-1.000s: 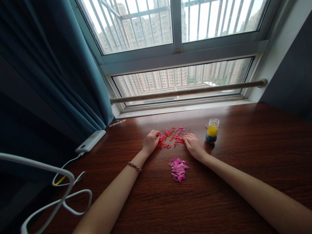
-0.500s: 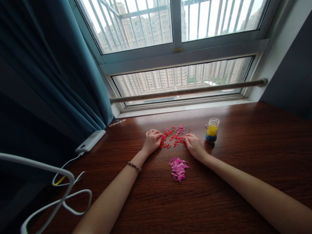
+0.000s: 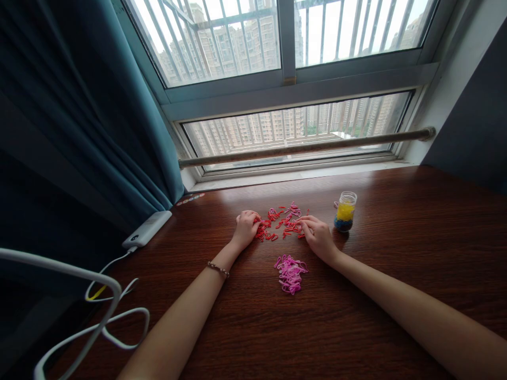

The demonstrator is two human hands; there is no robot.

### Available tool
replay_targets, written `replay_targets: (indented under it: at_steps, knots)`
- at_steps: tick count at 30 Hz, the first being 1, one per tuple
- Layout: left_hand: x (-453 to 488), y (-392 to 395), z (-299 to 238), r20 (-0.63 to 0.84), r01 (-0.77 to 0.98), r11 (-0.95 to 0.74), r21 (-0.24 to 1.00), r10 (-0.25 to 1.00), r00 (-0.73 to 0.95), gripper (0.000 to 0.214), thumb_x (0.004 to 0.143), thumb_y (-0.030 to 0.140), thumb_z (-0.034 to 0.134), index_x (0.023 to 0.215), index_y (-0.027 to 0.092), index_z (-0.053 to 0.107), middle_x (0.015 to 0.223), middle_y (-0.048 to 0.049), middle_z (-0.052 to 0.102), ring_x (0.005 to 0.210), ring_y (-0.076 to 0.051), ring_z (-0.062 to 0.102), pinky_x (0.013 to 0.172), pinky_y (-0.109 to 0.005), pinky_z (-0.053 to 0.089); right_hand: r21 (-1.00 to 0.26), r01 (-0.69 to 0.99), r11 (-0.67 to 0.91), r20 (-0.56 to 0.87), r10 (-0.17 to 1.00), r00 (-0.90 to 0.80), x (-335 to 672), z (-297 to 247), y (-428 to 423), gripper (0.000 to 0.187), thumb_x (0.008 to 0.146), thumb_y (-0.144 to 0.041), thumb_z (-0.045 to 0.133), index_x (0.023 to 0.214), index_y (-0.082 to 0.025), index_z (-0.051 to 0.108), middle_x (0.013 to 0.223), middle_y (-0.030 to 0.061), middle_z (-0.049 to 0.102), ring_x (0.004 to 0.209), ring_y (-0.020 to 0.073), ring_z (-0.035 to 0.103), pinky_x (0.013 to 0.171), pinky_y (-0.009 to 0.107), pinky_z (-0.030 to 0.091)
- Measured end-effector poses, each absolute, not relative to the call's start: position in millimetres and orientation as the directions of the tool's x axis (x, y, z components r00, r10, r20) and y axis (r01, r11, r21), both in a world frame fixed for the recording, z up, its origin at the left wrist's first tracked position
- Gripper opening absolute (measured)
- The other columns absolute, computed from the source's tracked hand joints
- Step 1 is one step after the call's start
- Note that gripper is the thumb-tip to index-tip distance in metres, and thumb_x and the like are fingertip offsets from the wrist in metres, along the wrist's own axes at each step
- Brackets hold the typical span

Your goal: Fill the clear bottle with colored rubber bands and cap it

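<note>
Left hand [image 3: 245, 230] has edged outward, right hand [image 3: 320, 241] shifted slightly at red bands [image 3: 291, 228]; can't tell whether either grips. Pink pile [image 3: 291, 275] unchanged: nothing added.

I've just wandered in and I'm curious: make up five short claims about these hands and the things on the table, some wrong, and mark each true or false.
1. The jar stands upright. True.
2. Inside it, blue is on top. False: the yellow stuff is above the blue stuff.
3. The left hand and the right hand are both at the red loops. True.
4. The pink pile lies nearer the person than the red loops. True.
5. Only the right wrist wears something. False: the bracelet is on the left wrist.
</note>
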State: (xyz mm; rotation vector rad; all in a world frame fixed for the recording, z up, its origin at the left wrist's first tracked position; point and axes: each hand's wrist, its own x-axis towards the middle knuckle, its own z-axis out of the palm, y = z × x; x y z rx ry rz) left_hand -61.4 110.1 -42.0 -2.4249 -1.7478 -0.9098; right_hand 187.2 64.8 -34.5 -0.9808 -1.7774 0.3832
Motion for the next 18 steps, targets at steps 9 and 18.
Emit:
replay_targets:
  at_steps: [9, 18]
  knots:
    - [-61, 109, -39, 0.552, 0.870, -0.376, 0.318, 0.820, 0.152, 0.004, 0.079, 0.019, 0.053, 0.079, 0.018, 0.057, 0.084, -0.0047, 0.061, 0.090, -0.021, 0.052, 0.087, -0.039, 0.036, -0.704, 0.133, 0.697, 0.617, 0.694, -0.371, 182, -13, 39, 0.037, 0.090, -0.031, 0.044, 0.063, -0.018, 0.066, 0.071, 0.0043, 0.065, 0.066, 0.0158, 0.061, 0.065, 0.026, 0.047]
    - [-59, 105, -38, 0.597, 0.817, -0.426, 0.389, 0.792, 0.129, 0.007, 0.081, 0.022, 0.052, 0.085, 0.018, 0.056, 0.085, -0.0044, 0.061, 0.081, -0.018, 0.057, 0.078, -0.031, 0.044, -0.650, 0.344, 0.678, 0.632, 0.733, -0.251, 187, -24, 47, 0.036, 0.091, -0.032, 0.041, 0.069, -0.018, 0.066, 0.070, 0.0040, 0.065, 0.067, 0.0173, 0.061, 0.067, 0.026, 0.045]
